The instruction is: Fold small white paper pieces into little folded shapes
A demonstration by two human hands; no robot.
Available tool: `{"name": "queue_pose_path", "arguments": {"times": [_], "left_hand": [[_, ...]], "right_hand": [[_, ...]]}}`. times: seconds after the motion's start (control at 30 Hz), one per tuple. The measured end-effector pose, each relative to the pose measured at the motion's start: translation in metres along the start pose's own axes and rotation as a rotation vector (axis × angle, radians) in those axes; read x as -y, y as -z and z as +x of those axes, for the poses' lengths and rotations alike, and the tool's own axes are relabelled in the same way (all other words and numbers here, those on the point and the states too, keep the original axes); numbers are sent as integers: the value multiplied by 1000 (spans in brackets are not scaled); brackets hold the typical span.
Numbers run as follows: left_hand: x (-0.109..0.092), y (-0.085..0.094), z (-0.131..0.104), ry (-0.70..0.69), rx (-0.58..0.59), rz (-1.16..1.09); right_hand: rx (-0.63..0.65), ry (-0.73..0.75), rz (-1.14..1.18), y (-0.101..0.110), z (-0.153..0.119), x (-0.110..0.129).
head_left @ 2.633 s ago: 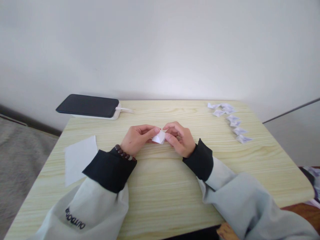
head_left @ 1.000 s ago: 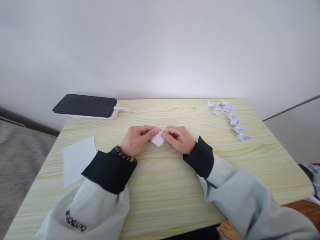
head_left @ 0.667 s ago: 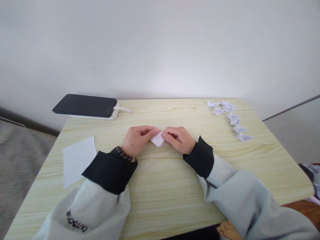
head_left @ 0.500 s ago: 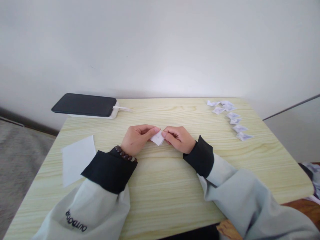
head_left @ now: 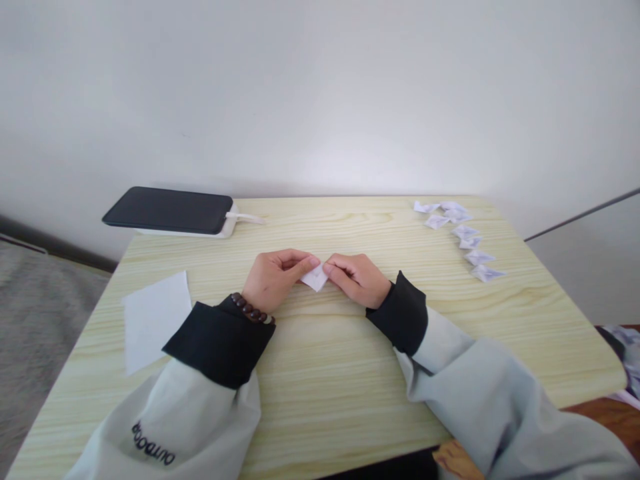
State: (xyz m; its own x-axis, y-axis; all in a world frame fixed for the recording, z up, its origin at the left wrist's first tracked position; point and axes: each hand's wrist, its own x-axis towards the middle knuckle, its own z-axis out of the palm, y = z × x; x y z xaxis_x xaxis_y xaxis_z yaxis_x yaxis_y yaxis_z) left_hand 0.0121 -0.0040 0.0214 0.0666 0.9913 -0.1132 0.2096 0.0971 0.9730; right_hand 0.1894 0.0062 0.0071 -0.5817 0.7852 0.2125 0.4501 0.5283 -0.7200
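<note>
Our right hand (head_left: pixel 361 279) curls tighter than earlier; fingers (head_left: pixel 339 277) pinch folded paper (head_left: pixel 315 279) at two o'clock, our left hand's (head_left: pixel 274 277) at ten, likely for steadiness.

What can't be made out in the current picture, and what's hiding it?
All in the head view:
- Folded paper: upper part and sides covered by the left grip and right grip.
- White sheet: one corner hidden under the left cuff.
- Small folded pieces: creases too small to read; the far ones crowd together, so no sure count.
- Black object: cut off by the bottom edge.
</note>
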Motion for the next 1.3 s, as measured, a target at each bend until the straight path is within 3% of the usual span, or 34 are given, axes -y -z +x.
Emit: {"name": "queue_pose_path", "arguments": {"times": [0.4,0.7,0.9,1.3], "left_hand": [[7,0,0,40,85,-160],[4,-2,0,92,59,-209],[3,1,-1,122,142,-292],[6,1,1,81,128,-211]], "right_hand": [[-145,-38,70,0,-2,3],[-142,-55,109,0,-2,3],[-195,-62,178,-1,-2,1],[-190,-58,165,0,-2,-1]]}}
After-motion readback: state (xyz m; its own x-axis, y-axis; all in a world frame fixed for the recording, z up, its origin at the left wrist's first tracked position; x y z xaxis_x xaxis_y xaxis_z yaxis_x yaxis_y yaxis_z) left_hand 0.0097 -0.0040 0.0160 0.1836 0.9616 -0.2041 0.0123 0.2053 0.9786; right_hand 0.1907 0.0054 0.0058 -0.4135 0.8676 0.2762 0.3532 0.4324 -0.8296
